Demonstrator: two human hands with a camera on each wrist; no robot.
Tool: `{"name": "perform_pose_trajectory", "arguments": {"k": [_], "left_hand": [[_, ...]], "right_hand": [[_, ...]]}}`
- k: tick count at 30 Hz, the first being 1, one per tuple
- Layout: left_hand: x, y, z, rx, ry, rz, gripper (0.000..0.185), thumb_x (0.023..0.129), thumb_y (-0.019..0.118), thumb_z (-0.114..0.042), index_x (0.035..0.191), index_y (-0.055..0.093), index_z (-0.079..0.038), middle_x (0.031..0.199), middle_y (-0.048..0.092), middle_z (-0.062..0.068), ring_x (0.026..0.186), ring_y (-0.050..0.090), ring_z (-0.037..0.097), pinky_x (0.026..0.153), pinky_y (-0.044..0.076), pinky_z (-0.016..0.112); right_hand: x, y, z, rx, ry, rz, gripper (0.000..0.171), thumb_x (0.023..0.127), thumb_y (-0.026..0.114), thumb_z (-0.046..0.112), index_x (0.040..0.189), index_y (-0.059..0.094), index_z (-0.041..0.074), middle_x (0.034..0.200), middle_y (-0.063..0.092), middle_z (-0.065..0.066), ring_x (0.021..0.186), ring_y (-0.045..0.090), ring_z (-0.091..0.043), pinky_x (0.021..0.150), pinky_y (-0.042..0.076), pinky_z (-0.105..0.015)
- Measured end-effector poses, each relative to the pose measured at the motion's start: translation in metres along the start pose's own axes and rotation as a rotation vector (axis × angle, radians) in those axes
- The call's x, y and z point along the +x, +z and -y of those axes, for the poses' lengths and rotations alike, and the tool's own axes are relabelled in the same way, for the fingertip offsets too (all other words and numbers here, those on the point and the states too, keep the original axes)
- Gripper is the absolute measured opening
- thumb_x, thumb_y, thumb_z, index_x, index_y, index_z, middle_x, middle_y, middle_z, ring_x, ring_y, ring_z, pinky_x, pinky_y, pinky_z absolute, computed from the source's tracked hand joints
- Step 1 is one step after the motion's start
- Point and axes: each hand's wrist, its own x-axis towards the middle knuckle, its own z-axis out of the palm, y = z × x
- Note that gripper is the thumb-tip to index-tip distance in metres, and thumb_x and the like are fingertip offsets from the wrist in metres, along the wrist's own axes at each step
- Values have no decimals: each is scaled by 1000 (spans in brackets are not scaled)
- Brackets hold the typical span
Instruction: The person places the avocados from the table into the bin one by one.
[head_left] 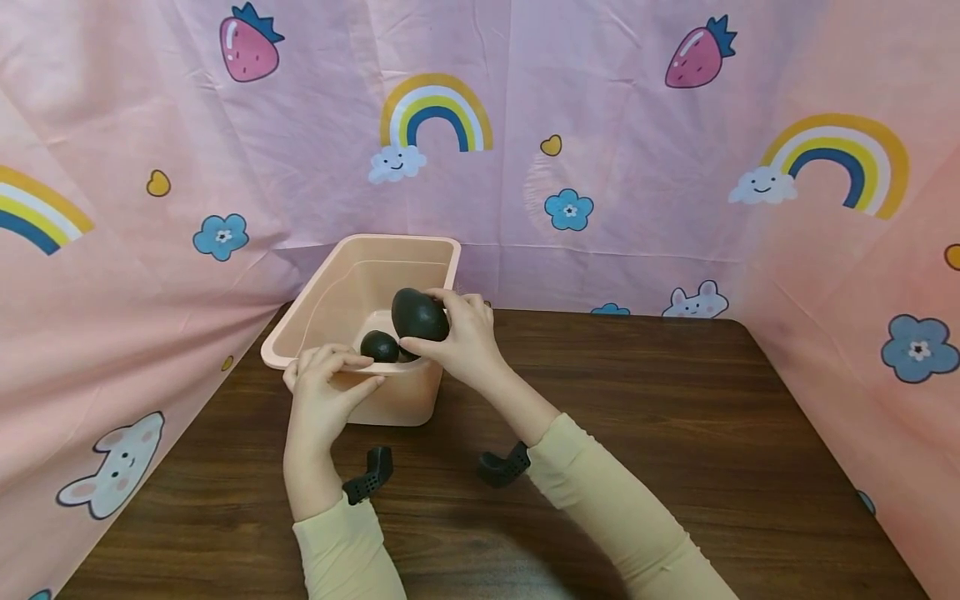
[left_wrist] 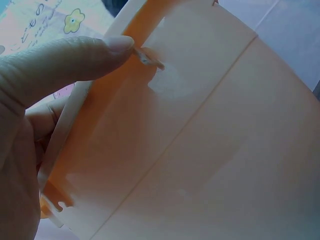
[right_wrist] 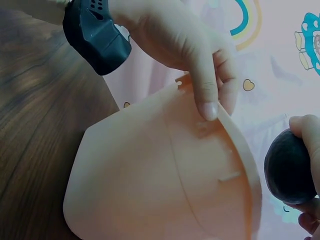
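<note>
- The right hand (head_left: 467, 337) holds a dark avocado (head_left: 419, 315) just above the near rim of the peach plastic bin (head_left: 352, 279), fingers and thumb curled round the fruit.
- From the right wrist view the same avocado (right_wrist: 289, 167) sits at the right edge, fingertips (right_wrist: 306, 131) wrapped over its top, just beside the bin's (right_wrist: 150, 190) rim and not touching it.
- A second avocado (head_left: 379, 346) lies down inside the bin, on its floor near the front wall, and a sliver of another dark thing shows just beside it; what that is cannot be told.
- The left hand (head_left: 324, 398) grips the bin's near rim: thumb pressed on the outer wall, fingers hooked over the lip.
- The left wrist view puts it close up, the thumb (left_wrist: 70, 60) lying flat against the bin's (left_wrist: 200, 150) outer wall right below the lip, with the other fingers tucked behind the rim.
- The right wrist view shows that left hand (right_wrist: 185, 45) from the other side, pinching the rim from above.
- The bin stands on a dark wooden table (head_left: 675, 433), at its back left part, close to the pink patterned cloth (head_left: 600, 125) that hangs behind and at both sides.
- Both forearms wear pale yellow sleeves (head_left: 622, 517), and a black wrist mount (head_left: 504, 467) sits on each arm just behind the hand.
</note>
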Motion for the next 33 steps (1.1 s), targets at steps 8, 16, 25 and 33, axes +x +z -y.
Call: {"name": "perform_pose_trajectory", "arguments": {"k": [8, 16, 25, 33], "left_hand": [[-1, 1, 0, 8, 3, -4, 25, 66, 87, -6, 87, 73, -6, 92, 64, 2, 98, 43, 19, 100, 6, 48], [-1, 1, -1, 16, 20, -7, 26, 65, 88, -6, 86, 73, -7, 92, 64, 3, 98, 44, 20, 99, 6, 50], [-1, 1, -1, 15, 14, -10, 26, 65, 88, -6, 87, 73, -5, 92, 64, 3, 99, 44, 21, 98, 7, 48], [0, 1, 0, 15, 17, -7, 26, 65, 88, -6, 88, 74, -5, 92, 64, 3, 99, 44, 22, 98, 7, 47]], "right_hand": [[2, 13, 5, -26, -8, 21, 70, 73, 82, 45, 130, 56, 16, 113, 61, 4, 103, 40, -15, 89, 31, -38], [4, 25, 5, -37, 14, 18, 71, 73, 81, 46, 131, 55, 16, 114, 61, 3, 105, 40, -16, 91, 32, -39], [5, 34, 0, -61, 36, 31, 70, 73, 81, 47, 131, 55, 18, 118, 60, 4, 106, 41, -16, 93, 32, -38], [6, 36, -3, -54, 38, 47, 70, 73, 80, 48, 131, 55, 18, 119, 60, 3, 108, 40, -16, 94, 31, -39]]}}
